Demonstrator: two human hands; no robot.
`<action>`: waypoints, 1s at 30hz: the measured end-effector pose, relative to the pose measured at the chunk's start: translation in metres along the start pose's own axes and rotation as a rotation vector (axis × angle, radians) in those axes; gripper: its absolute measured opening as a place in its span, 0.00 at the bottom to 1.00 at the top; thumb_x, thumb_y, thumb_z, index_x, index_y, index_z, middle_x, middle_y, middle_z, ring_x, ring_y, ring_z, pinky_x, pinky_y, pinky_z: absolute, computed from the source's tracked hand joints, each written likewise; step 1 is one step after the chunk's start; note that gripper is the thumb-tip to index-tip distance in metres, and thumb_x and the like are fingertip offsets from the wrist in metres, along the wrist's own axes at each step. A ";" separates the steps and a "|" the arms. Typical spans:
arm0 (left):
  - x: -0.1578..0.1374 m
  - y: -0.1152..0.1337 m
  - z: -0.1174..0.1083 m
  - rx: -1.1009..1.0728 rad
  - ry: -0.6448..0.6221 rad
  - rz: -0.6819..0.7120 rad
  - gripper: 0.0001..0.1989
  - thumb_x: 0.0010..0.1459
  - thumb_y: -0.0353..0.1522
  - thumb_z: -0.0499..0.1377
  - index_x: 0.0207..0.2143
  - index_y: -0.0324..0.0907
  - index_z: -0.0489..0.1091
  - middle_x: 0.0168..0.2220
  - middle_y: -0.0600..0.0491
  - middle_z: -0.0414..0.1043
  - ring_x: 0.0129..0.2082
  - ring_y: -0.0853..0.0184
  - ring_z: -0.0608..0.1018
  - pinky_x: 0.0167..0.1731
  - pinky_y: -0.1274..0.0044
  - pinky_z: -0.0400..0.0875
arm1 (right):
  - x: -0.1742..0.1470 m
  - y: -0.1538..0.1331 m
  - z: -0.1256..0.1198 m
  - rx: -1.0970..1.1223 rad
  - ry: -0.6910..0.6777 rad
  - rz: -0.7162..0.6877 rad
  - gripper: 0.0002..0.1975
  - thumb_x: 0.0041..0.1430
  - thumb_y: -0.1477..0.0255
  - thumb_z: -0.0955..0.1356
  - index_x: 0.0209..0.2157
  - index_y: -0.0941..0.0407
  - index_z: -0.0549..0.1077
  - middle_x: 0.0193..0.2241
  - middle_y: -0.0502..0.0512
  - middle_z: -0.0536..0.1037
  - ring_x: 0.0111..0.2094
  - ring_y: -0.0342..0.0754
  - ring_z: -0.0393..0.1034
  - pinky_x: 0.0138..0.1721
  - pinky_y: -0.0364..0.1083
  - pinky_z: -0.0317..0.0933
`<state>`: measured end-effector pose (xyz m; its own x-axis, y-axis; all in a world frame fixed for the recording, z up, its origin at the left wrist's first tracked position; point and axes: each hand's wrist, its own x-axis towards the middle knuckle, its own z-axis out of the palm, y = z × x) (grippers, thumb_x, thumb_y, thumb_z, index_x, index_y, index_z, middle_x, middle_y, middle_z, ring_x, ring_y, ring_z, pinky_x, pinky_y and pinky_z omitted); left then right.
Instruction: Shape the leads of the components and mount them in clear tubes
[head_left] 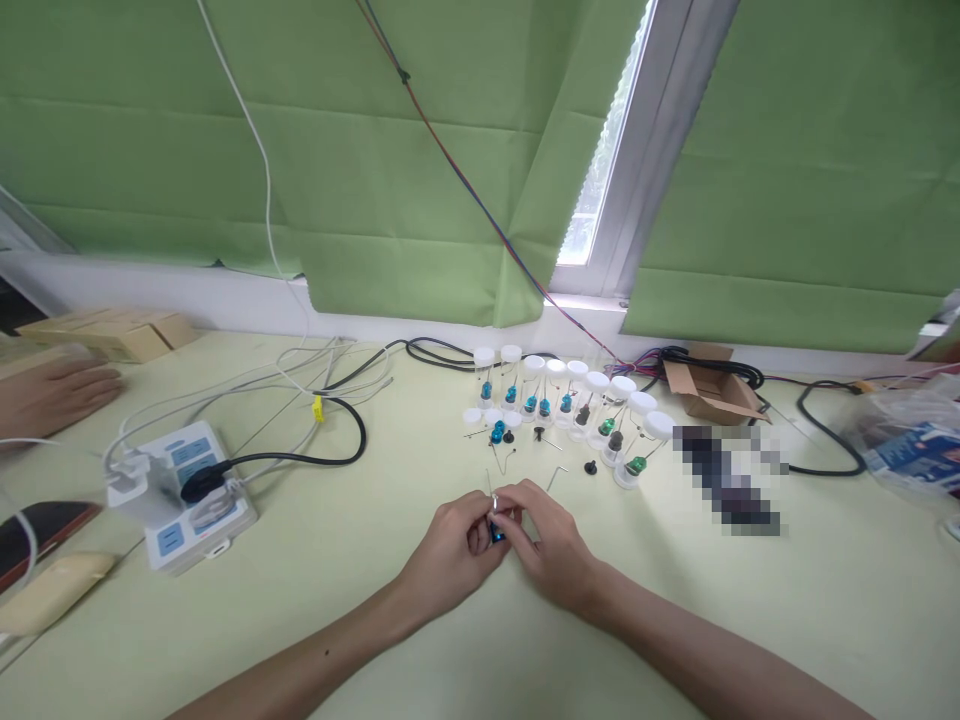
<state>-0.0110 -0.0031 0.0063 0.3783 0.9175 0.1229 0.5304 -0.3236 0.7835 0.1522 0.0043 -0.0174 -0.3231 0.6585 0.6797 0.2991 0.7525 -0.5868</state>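
My left hand [454, 560] and my right hand [559, 548] meet low over the table, fingers pinched closed around a small shiny blue part [497, 536]. A silvery bit shows at the fingertips; much of what they hold is hidden. Just beyond lies a bent thin wire [505, 464], and an L-shaped hex key [556, 476] is near my right fingers. Another blue part [497, 431] rests farther back beside a small black knob-like piece [509, 437]. Behind these, several clear tubes with white caps [598, 382] stand in a slanting row, with blue, green or dark parts inside.
A power strip [202, 530] with plugs and cables lies left. Another person's hand [75, 385] rests near a cardboard box [124, 332]. An open small carton [709, 385], a black cable [840, 470] and a plastic bag [911, 440] are on the right. Green blinds [420, 200] hang behind.
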 end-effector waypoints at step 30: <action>0.000 -0.004 0.002 -0.003 0.018 0.003 0.03 0.55 0.28 0.55 0.28 0.41 0.67 0.23 0.58 0.61 0.23 0.71 0.63 0.23 0.78 0.58 | 0.001 0.000 0.000 0.013 -0.021 0.012 0.08 0.66 0.78 0.62 0.44 0.54 0.69 0.33 0.55 0.75 0.34 0.49 0.68 0.36 0.47 0.66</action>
<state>-0.0122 -0.0025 0.0017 0.3661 0.9205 0.1363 0.5270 -0.3258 0.7849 0.1514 0.0050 -0.0163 -0.3386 0.6672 0.6635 0.2909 0.7448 -0.6005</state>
